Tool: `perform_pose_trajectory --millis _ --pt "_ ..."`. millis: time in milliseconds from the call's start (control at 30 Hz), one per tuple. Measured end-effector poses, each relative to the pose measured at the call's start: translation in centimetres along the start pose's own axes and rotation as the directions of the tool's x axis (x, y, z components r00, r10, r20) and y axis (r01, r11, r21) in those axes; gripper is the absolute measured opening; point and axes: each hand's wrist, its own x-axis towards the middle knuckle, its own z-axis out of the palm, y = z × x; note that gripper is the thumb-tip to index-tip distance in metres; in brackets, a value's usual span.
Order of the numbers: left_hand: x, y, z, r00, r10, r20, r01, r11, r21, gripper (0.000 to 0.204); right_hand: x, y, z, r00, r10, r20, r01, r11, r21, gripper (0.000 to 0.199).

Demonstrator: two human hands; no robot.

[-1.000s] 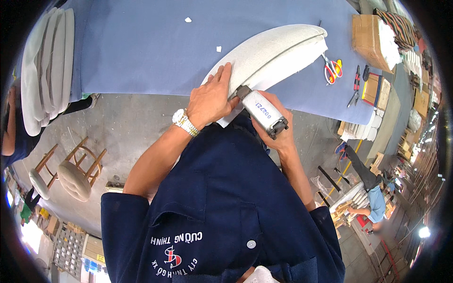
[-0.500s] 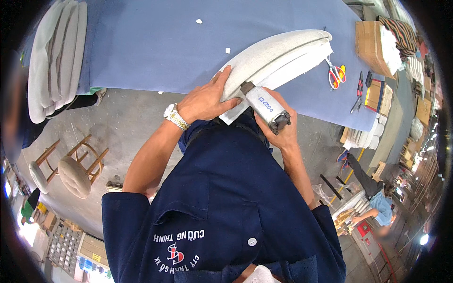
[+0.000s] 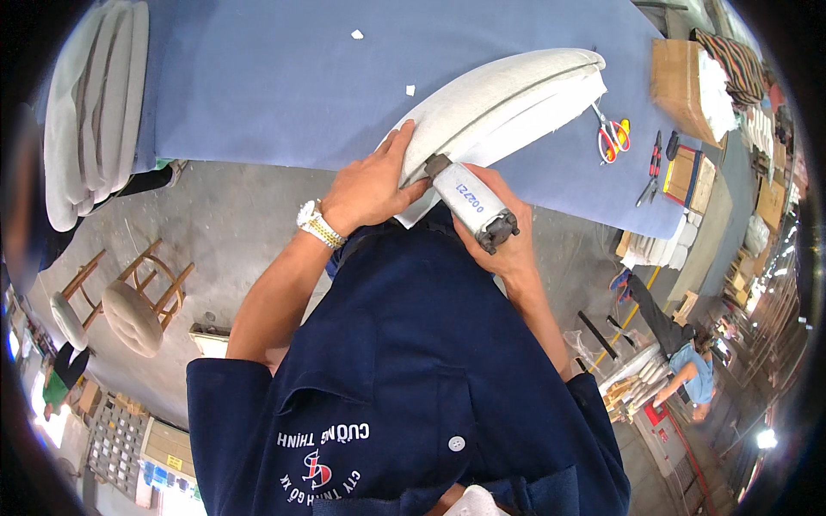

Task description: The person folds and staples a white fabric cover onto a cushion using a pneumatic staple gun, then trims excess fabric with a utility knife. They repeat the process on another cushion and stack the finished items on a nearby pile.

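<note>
A curved cushion (image 3: 508, 90) in pale grey fabric lies on edge over the blue table's near side, white lining showing along its lower side. My left hand (image 3: 379, 185) grips its near-left end, fingers over the outer face and thumb at the inner edge. In my right hand (image 3: 512, 219) is a silver staple gun (image 3: 467, 199), fingers wrapped round it. The gun's dark nose meets the cushion's edge close to my left thumb; whether it presses on the fabric I cannot tell.
On the blue table (image 3: 249, 86) lie red-and-yellow scissors (image 3: 612, 142), red-handled pliers (image 3: 651, 172) and small white scraps. Grey cushions (image 3: 99, 112) are stacked at left. A cardboard box (image 3: 680, 86) stands far right. Upholstered stools (image 3: 133, 318) lie on the floor; a co-worker (image 3: 688, 370) bends at lower right.
My right hand and the staple gun have shifted slightly left along the cushion's edge. My left hand and the cushion's near end have also moved a little left.
</note>
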Motion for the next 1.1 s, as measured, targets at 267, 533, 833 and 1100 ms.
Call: perform_pose_trajectory --millis 267,533,833,1100 --pt "-0.3 -0.1 -0.1 0.999 0.036 -0.031 -0.036 0.999 0.002 0.092 -1.0 0.2 -0.1 0.998 -0.055 0.014 0.056 0.998 -0.021 0.055" --pt "-0.3 -0.3 -0.1 0.999 -0.027 0.028 0.028 1.000 -0.013 0.098 -0.4 -0.7 1.0 0.999 0.000 0.054 0.005 0.997 -0.081 0.058" --pt "-1.6 -3.3 0.4 0.972 0.225 -0.072 -0.237 0.927 -0.291 0.102 0.2 -0.9 1.1 0.997 -0.079 0.014 0.079 0.996 -0.028 0.053" --pt "-1.8 -2.7 2.2 0.964 0.222 -0.146 -0.247 0.951 -0.188 0.094 -1.3 -0.3 0.6 0.996 -0.083 0.042 0.085 0.995 -0.051 0.053"
